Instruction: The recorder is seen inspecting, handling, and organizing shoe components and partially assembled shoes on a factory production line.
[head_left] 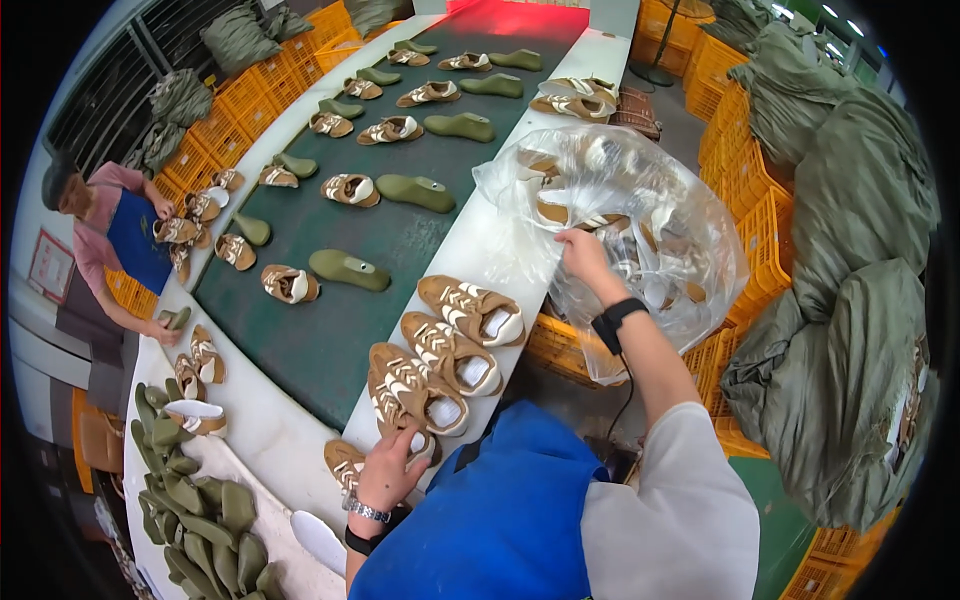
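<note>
My left hand is at the near end of the white ledge, its fingers closed on a brown sneaker with white trim, partly hidden by the hand. Just beyond it, several more brown-and-white sneakers stand side by side on the ledge. My right hand reaches out to the right and pinches the rim of a clear plastic bag. Brown-and-white sneakers show inside the bag, which sits over an orange crate.
A dark green conveyor belt carries sneakers and green shoe lasts. Across it, a co-worker handles a last and shoes. Many lasts are piled at the lower left. Orange crates and grey-green cloth covers line the right side.
</note>
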